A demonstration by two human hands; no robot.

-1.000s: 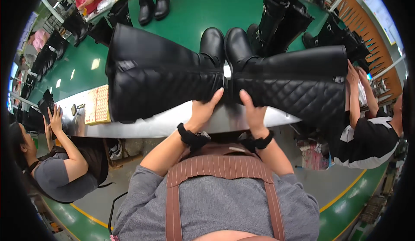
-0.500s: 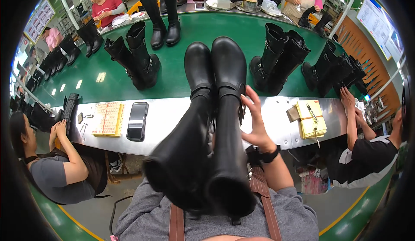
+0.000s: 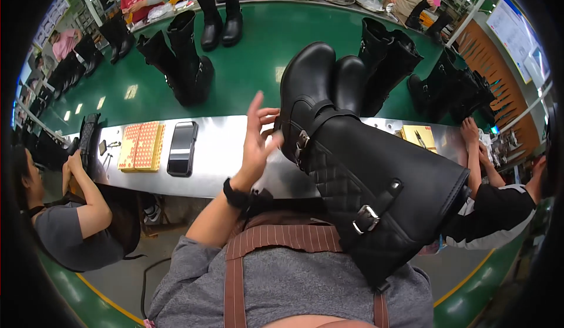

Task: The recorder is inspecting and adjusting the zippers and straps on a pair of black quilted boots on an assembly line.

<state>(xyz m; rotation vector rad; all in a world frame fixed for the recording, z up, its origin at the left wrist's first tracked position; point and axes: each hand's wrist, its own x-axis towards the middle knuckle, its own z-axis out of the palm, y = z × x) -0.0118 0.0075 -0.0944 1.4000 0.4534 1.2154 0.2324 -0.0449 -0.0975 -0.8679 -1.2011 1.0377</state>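
While the left hand point(image 3: 257, 143) hovers open-fingered beside the tall black quilted leather boots with buckles point(image 3: 358, 169), they lie tilted across the steel bench edge point(image 3: 223, 157); the right hand is hidden.

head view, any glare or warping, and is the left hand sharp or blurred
Head view: strong fisheye, the steel bench edge bows and the corners go black; pale lamp glare patches lie on the green belt; the left hand is slightly motion-blurred at the fingers, while the black boot beside it looks sharp.
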